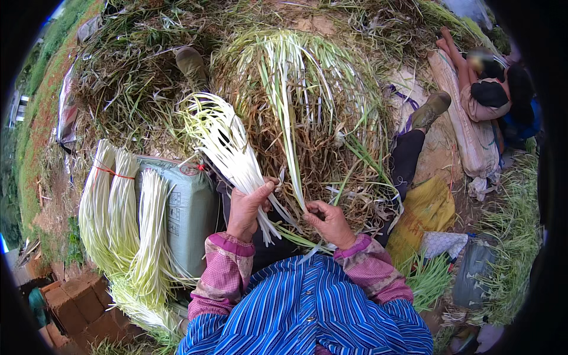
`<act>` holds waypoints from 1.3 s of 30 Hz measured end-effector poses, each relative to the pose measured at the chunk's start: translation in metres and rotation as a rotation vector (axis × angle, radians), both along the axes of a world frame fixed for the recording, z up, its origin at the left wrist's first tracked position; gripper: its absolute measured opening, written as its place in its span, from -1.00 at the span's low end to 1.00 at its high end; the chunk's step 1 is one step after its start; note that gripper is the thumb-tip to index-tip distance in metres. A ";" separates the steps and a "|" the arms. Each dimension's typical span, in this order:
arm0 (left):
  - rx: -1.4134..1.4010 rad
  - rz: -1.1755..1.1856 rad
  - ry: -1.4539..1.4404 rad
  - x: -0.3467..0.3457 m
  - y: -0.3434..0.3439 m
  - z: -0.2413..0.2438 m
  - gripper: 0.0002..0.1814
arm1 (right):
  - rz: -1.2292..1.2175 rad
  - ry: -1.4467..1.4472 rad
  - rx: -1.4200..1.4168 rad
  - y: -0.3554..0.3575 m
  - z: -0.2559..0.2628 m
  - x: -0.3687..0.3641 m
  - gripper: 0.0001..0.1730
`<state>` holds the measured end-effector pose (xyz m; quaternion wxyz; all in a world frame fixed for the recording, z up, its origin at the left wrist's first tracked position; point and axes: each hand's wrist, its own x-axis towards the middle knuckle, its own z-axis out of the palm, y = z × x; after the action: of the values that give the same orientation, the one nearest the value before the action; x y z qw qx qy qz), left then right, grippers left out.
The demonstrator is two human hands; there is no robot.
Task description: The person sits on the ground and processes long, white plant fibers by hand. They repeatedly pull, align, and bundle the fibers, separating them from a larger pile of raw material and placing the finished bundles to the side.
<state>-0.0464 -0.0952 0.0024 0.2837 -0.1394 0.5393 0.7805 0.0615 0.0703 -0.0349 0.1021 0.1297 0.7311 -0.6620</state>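
Note:
My left hand (pixel 249 207) grips a loose bunch of pale, blanched chive-like stalks (pixel 228 140), its yellow-green tips fanning up and left. To its right, my right hand (pixel 329 222) pinches the lower end of a few long green-and-white leafy stalks (pixel 289 153) between thumb and fingers. Their upper parts lie over a large heap of the same stalks (pixel 359 106), mixed with withered brown leaves. The heap lies between my outstretched legs. Some pale ends and green leaves hang below my hands, over my lap.
Pale bundles (pixel 108 199), two bound with a red tie, lean on a stuffed green woven sack (pixel 191 217) at left. Bricks (pixel 80 297) stand at lower left. At right are a long white sack (pixel 457 115), a yellow sack (pixel 421 217) and another person (pixel 488 95).

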 end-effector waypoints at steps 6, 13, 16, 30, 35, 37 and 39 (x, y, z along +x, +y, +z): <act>-0.151 -0.134 0.045 0.003 0.011 -0.017 -0.81 | 0.125 0.276 0.384 -0.009 0.002 0.017 -0.72; -0.153 -0.184 0.010 0.003 0.013 -0.029 -0.82 | 0.112 0.038 -0.107 -0.003 -0.012 0.006 -0.52; -0.111 -0.249 -0.006 0.003 0.012 -0.031 -0.74 | 0.011 0.074 -0.244 -0.007 -0.016 -0.033 -0.40; 0.028 0.263 0.095 -0.012 -0.030 0.010 -0.86 | -0.335 -0.196 -1.243 0.014 0.015 0.007 -0.71; 0.041 0.396 0.241 -0.063 -0.079 0.048 -0.84 | -0.346 -0.352 -0.984 0.041 -0.007 0.072 -0.71; 0.302 0.386 0.229 -0.101 -0.117 0.086 -0.91 | -0.258 -0.491 -0.668 0.051 -0.031 0.096 -0.70; 0.587 0.122 0.307 -0.129 -0.155 0.112 -0.84 | 0.062 -0.138 0.152 0.050 -0.047 0.114 -0.68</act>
<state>-0.1749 -0.2503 0.1139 0.1802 0.0354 0.3185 0.9300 0.1759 0.1200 -0.0815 0.1625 0.1596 0.7740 -0.5908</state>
